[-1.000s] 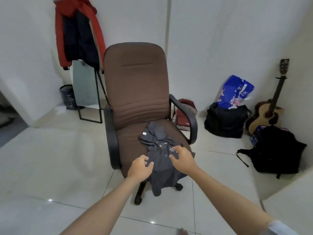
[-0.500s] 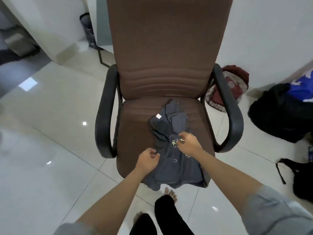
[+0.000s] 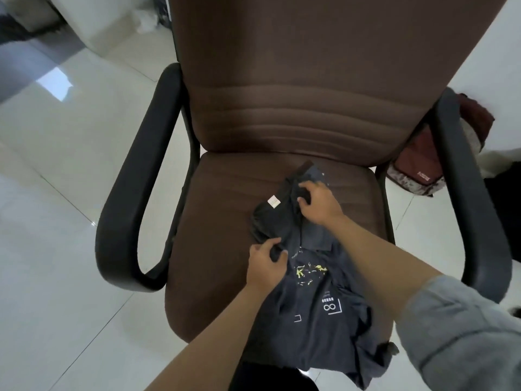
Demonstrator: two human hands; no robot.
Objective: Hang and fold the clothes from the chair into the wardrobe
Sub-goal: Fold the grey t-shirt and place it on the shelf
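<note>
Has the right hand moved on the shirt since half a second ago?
Yes. The right hand has moved up the dark shirt, away from the yellow print toward the chair's backrest, and now grips fabric beside the white label.

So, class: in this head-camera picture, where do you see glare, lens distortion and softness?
Head view: window glare on the glossy white floor tiles; wide-angle bending curves the brown fabric office chair and its armrests; the print on the dark grey T-shirt reads slightly soft, and the grey sleeve at the corner blurs.
</note>
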